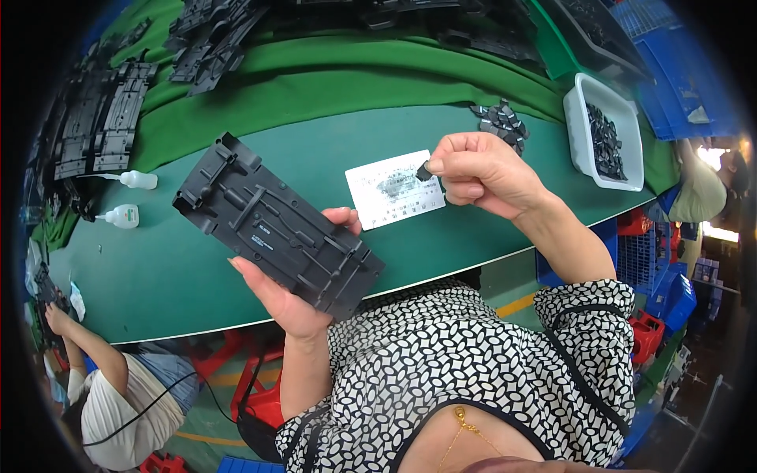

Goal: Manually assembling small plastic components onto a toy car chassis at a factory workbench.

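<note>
Chassis part [268, 217], long blk plastic, is tilted in the L hand [293, 311] over the tabletop's [177, 276] near edge, thumb one side, fingers the other. R hand [490, 175] pinches a small blk piece [423, 171] by the white card's [364, 189] right edge, can't tell if touching. Mid-job imo: that bit's off the part rn, plenty left in the pile [505, 124] nr the far edge + white tub [578, 130] at the right end. Most open room's tabletop left, btwn part and bottles [122, 215].
</note>
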